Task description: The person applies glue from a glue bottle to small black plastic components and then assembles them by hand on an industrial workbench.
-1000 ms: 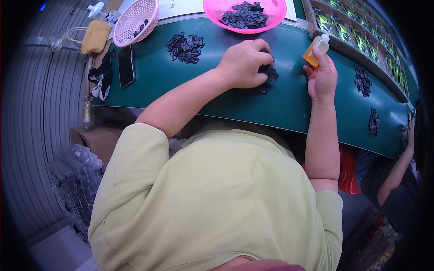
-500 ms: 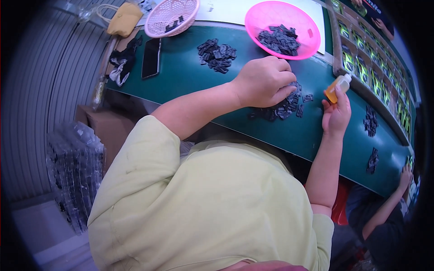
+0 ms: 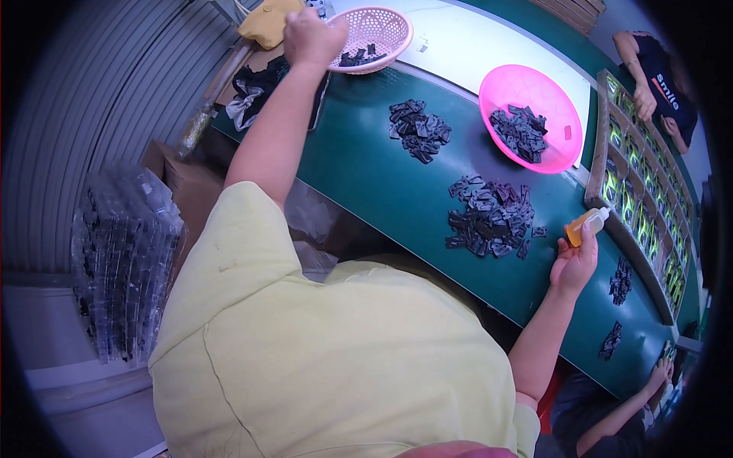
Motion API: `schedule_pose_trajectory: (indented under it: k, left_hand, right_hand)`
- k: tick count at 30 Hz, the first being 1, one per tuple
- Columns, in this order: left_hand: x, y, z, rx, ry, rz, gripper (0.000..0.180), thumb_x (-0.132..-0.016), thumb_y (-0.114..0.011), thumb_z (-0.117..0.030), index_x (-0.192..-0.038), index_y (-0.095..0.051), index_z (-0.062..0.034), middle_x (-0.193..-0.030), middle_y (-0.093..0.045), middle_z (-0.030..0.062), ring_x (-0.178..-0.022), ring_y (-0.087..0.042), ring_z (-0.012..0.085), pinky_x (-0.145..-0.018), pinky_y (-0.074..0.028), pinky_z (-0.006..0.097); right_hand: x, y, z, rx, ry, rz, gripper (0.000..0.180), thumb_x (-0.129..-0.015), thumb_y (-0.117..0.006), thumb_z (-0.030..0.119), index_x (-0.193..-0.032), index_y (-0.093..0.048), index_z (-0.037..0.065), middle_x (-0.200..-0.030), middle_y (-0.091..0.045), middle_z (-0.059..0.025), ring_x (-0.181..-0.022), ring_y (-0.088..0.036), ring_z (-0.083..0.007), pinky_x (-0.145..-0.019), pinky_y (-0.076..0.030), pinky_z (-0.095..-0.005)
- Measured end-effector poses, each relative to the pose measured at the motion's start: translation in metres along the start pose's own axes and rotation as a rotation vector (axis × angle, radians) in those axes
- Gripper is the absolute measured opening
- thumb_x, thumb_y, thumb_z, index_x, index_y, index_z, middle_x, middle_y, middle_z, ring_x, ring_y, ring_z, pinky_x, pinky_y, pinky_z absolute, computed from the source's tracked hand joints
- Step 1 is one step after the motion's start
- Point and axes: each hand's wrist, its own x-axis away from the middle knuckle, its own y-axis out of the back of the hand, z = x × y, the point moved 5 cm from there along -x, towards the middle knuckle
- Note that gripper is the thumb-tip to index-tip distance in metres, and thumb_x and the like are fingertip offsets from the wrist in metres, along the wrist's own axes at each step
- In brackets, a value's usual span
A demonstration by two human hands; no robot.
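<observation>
My left hand is stretched out to the far left, over the left rim of the pale pink perforated basket. Its thumb stands apart from the fingers, and I see nothing in it. A few small black plastic pieces lie in that basket. In my right hand is a small squeeze bottle with a white cap and orange liquid, held tilted over the green table. Left of the bottle spreads a pile of small black plastic pieces.
A bright pink bowl holds more black pieces. Another heap and two small clusters lie on the green table. A divided tray with yellow-green items lines the right. Co-workers' hands appear beyond it. A yellow bag sits far left.
My left hand has left the pile of black pieces and swung far left to the basket. My right hand still holds the bottle. The whole view has shifted.
</observation>
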Motion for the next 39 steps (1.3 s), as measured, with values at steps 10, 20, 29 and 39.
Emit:
schedule_pose_trajectory:
  k: [10, 20, 29, 39]
  left_hand:
    - [0.068, -0.056, 0.049, 0.552, 0.74, 0.608, 0.012, -0.079, -0.06, -0.013, -0.084, -0.061, -0.002, -0.065, -0.061, 0.0092, -0.048, -0.055, 0.0149, -0.041, -0.041, 0.028]
    - [0.098, 0.0, 0.004, 0.499, 0.152, 0.088, 0.023, -0.083, -0.062, -0.019, -0.099, -0.058, -0.0027, -0.079, -0.066, 0.0152, -0.072, -0.066, 0.0321, -0.065, -0.052, 0.037]
    - [0.123, 0.021, -0.009, 0.51, -0.239, -0.127, 0.032, -0.086, -0.061, -0.017, -0.116, -0.053, -0.0083, -0.084, -0.065, 0.0116, -0.07, -0.065, 0.0275, -0.062, -0.053, 0.033]
    - [0.121, 0.03, -0.012, 0.462, -0.291, -0.225, 0.037, -0.088, -0.061, -0.021, -0.122, -0.052, -0.0117, -0.085, -0.064, 0.0105, -0.072, -0.064, 0.0265, -0.063, -0.053, 0.032]
  right_hand:
    - [-0.002, 0.008, -0.006, 0.11, 0.053, 0.004, 0.032, -0.091, -0.059, 0.024, -0.114, -0.052, 0.002, -0.094, -0.061, -0.0055, -0.079, -0.062, -0.0119, -0.058, -0.049, -0.0188]
    - [-0.002, 0.001, -0.006, 0.137, 0.083, 0.008, 0.026, -0.09, -0.061, 0.019, -0.109, -0.055, 0.002, -0.093, -0.061, -0.0045, -0.077, -0.06, -0.0096, -0.058, -0.048, -0.0186]
    - [-0.001, 0.006, -0.009, 0.184, 0.103, 0.002, 0.028, -0.09, -0.061, 0.02, -0.111, -0.055, 0.002, -0.095, -0.062, -0.0054, -0.079, -0.061, -0.0107, -0.059, -0.05, -0.0186]
    - [-0.005, 0.003, -0.009, 0.184, 0.112, 0.013, 0.027, -0.09, -0.06, 0.02, -0.11, -0.055, 0.002, -0.095, -0.061, -0.0047, -0.079, -0.061, -0.0106, -0.06, -0.05, -0.019]
